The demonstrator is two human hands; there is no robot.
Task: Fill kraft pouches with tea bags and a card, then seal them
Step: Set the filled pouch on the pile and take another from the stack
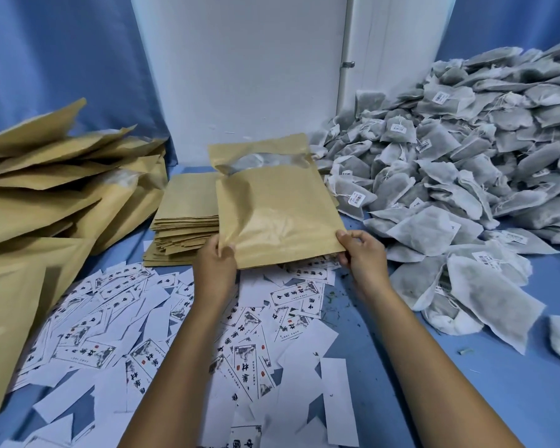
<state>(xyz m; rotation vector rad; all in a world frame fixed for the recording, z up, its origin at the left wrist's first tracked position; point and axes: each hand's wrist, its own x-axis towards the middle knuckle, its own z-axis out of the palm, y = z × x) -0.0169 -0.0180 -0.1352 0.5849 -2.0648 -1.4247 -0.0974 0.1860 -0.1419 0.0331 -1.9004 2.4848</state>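
A kraft pouch with a clear window near its far end is held up over the blue table. My left hand grips its near left corner, thumb on top. My right hand pinches its near right corner. Something grey shows through the window. A stack of flat empty pouches lies just left of it. Printed white cards are scattered under and around my forearms. A big heap of grey tea bags fills the right side.
Filled kraft pouches are piled at the left, one large one near the front left edge. A white panel and blue curtains stand behind. Tea crumbs dot the blue table at the front right.
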